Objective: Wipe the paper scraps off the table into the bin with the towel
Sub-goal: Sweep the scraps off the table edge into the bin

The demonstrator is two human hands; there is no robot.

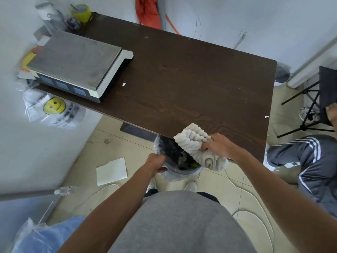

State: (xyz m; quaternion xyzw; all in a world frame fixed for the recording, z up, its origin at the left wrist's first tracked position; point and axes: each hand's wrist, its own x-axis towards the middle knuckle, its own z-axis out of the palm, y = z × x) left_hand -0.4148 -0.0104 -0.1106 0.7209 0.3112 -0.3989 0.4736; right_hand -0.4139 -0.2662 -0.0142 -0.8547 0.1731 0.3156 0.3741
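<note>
My right hand grips a bunched white ribbed towel at the near edge of the dark wooden table, with the towel hanging over the bin. My left hand holds the rim of the small bin, lined with a clear bag, just below the table edge. Dark scraps lie inside the bin. One white paper scrap lies on the table beside the scale. Another scrap sits at the table's right edge.
A weighing scale takes up the table's left part, with a tape roll behind it. On the floor lie a white paper sheet and a plastic bottle. Another person's leg and a black stand are at the right.
</note>
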